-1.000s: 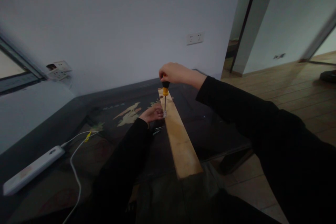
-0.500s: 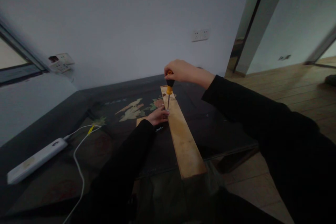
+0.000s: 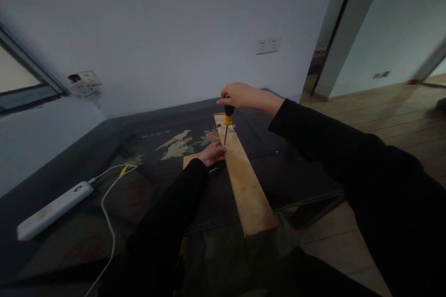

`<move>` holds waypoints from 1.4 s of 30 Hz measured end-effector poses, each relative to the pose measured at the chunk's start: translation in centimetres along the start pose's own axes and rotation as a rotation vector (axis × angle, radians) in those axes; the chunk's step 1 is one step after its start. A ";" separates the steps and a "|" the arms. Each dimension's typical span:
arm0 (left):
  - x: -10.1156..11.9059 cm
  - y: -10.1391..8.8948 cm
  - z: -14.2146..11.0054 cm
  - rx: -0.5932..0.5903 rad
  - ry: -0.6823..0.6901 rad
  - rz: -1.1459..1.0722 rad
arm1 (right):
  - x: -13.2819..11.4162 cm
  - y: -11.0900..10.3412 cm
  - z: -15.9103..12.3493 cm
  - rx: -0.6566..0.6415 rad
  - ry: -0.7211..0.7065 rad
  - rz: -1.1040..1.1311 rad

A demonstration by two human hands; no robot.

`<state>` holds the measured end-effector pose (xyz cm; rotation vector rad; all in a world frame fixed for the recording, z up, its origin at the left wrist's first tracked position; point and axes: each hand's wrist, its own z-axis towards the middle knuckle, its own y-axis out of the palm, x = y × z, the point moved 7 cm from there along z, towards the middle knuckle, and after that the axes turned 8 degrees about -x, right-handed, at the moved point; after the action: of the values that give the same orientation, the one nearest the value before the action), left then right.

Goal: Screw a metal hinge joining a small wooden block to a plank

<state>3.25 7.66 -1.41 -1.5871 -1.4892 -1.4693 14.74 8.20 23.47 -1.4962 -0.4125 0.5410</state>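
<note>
My right hand [image 3: 238,95] is closed around the black and yellow handle of a screwdriver [image 3: 227,119]. Its shaft points down, slightly tilted, to the left edge of a long wooden board [image 3: 249,181]. Beside the tip, my left hand [image 3: 212,154] rests against that edge with its fingers drawn together. A small shiny bit shows at those fingertips, too small to name. From behind the left wrist a second piece of wood [image 3: 187,160] sticks out. Several thin metal screws or nails [image 3: 213,170] lie just below the left hand.
The board lies on a dark table [image 3: 167,125] with a painted bird and flower, its near end past the table edge. A white power strip [image 3: 55,211] with a white cable [image 3: 110,227] lies at left. Behind stands a wall with sockets [image 3: 267,45].
My right hand has shifted its fingers on the screwdriver handle, now covering the orange top. The left hand stays at the board's edge. The whole view has moved slightly.
</note>
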 end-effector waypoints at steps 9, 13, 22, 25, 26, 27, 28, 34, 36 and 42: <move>0.2 0.2 -0.4 0.013 -0.002 -0.007 | -0.4 -0.5 -0.4 -0.082 -0.013 -0.026; 0.1 0.1 -0.5 0.005 0.002 -0.010 | -1.4 -0.7 -0.6 0.165 0.089 -0.181; 0.2 -0.2 -0.7 -0.006 0.007 -0.030 | -1.5 -0.9 0.4 -0.148 -0.097 -0.049; 0.2 -0.2 -0.8 -0.002 0.004 -0.026 | -2.3 -1.1 0.2 -0.061 -0.064 -0.125; 0.2 -0.3 -0.8 0.004 0.002 -0.023 | -2.6 -1.2 0.1 0.000 -0.037 -0.158; 0.1 -0.4 -0.8 0.011 0.001 -0.021 | -2.7 -1.2 0.1 0.061 -0.003 -0.189; 0.1 -0.5 -0.8 0.016 0.001 -0.020 | -2.8 -1.2 0.1 0.115 0.032 -0.213; 0.1 -1.0 -0.7 -0.014 0.028 -0.035 | -2.1 -1.0 0.6 0.043 0.005 -0.180; 0.0 -1.2 -0.7 -0.021 0.029 -0.040 | -2.2 -1.0 0.5 -0.055 -0.065 -0.171; -0.1 -1.3 -0.7 -0.019 0.037 -0.028 | -3.0 -1.2 -0.5 -0.006 0.013 -0.231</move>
<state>1.82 7.34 -1.68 -1.5478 -1.4871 -1.5242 12.69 6.05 24.91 -1.4338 -0.5693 0.3476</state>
